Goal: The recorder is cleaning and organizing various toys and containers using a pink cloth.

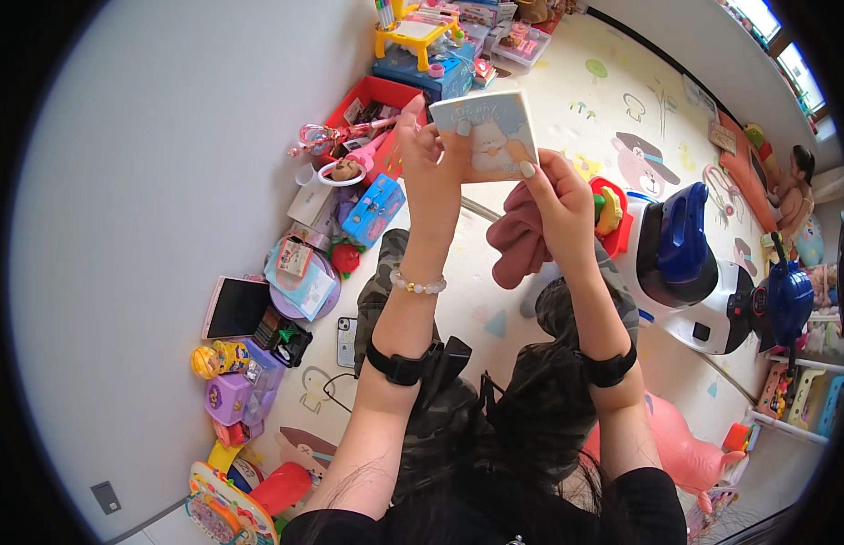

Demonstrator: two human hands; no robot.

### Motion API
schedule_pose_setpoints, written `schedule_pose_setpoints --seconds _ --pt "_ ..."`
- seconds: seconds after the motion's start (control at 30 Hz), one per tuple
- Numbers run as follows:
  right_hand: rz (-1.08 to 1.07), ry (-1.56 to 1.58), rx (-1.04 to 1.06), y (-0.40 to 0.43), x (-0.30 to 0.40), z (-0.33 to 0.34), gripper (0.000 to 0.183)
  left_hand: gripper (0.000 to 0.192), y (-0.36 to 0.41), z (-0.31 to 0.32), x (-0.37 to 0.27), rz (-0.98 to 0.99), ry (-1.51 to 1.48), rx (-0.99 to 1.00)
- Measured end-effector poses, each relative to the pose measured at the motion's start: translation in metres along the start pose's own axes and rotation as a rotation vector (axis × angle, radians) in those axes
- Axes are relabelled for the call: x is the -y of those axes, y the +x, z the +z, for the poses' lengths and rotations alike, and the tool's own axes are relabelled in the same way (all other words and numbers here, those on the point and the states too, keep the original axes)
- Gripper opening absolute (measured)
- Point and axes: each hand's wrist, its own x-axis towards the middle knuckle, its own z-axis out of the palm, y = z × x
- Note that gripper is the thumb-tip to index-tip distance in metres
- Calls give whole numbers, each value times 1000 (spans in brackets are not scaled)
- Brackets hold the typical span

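Observation:
A flat square box or booklet (493, 144) with a cartoon animal on its front is held up between my two hands. My left hand (429, 153) grips its left edge, thumb across the front. At its lower right corner, my right hand (562, 197) pinches it with the thumb on the front. A dusty-pink cloth (521, 238) hangs from my right hand, below the box. Behind my left hand stands a red bin (378, 88) holding assorted toys, with a blue decorated case (373, 210) beside it.
Toys, boxes and a tablet (238, 308) line the wall at left. A phone (347, 340) lies on the patterned mat. At right are a blue-and-white ride-on toy (681, 252), a pink animal toy (667, 443) and shelves. A person (795, 184) sits at the far right.

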Motion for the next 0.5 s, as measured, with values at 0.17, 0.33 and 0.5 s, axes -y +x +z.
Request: schedule_pose_setpoints --seconds 0.17,0.33,0.5 --pt "49 -111 -70 -6 13 9 18 93 -4 4 15 -43 109 36" --pt "51 -94 -19 -5 8 9 19 98 -3 8 10 13 178 80" --pt "26 104 85 -3 0 13 28 88 -2 4 10 147 309 46"
